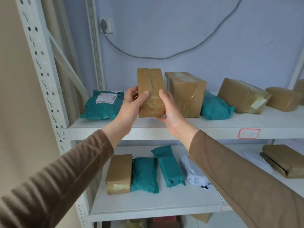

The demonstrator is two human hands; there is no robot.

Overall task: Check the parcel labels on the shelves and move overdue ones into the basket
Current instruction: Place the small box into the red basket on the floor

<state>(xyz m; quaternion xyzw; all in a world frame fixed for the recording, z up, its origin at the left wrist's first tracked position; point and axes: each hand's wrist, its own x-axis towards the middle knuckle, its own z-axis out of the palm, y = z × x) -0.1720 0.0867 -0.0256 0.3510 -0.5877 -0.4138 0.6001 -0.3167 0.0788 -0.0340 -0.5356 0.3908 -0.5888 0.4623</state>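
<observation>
Both hands hold a small tape-wrapped brown cardboard box [151, 92], stood on end above the front edge of the white metal upper shelf [181, 125]. Left hand [131, 104] clamps its left side, thumb across the front face, fingers [133, 91] curled behind. Right hand [171, 109] clamps the right side and bottom corner, thumb on the front. Box looks light and stiff; glossy tape likely slippery, so gripping the long side edges with support under the bottom corner seems best.

No label shows on the facing side, only the tape seam; it may be on the back, can't tell. Just left of the left fingers lies a teal plastic mailer bag [102, 106], its white label too small to read. Just right of the right fingers stands a larger taped brown carton [185, 94]. No basket in view. Red-edged shelf tag [248, 133] unreadable. Bottom shelf contents cut off.
</observation>
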